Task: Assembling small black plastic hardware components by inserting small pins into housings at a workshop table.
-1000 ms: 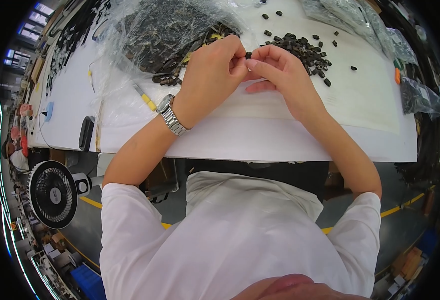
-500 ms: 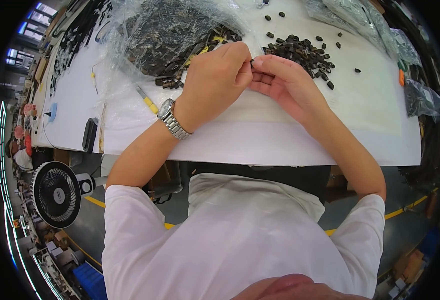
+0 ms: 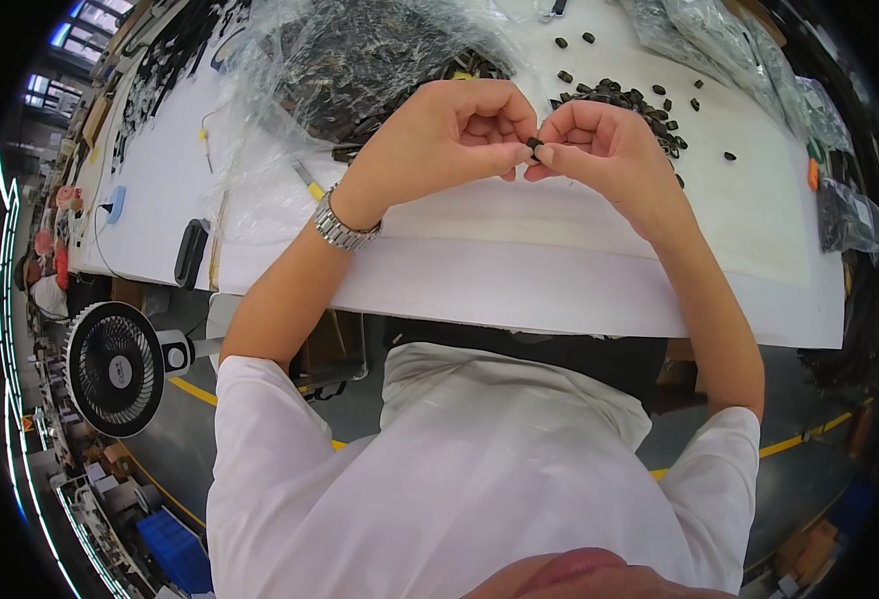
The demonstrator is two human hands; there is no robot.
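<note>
White matte worktable (image 3: pixel 559 290), workshop floor with yellow lines below it. Small black part (image 3: pixel 534 146), hard and glossy-looking, sits pinched at centre between both hands, held above the tabletop. Left hand (image 3: pixel 449 135) fingers curled, thumb and forefinger tips pressed onto the part; right hand (image 3: pixel 599 140) the same, fingertips closed on it from the other side, tips of both hands touching. Exact shape of the part too small to tell. Metal link wristwatch (image 3: pixel 342 225) on the left wrist. At 1 o'clock from the hands, loose heap of black parts (image 3: pixel 624 100), small chunky pieces, some scattered apart. At 11 o'clock, crinkled clear plastic bag (image 3: pixel 359 60) full of dark pieces, shiny folds. At 9 o'clock, thin yellow-handled tool (image 3: pixel 308 183) lying flat near the bag, then black oblong object (image 3: pixel 191 254) at the table edge. At 3 o'clock, more clear bags (image 3: pixel 849 215). Round black-grilled fan (image 3: pixel 115 369) stands at 7 o'clock on the floor. Person wears white cloth shirt (image 3: pixel 479 479).
</note>
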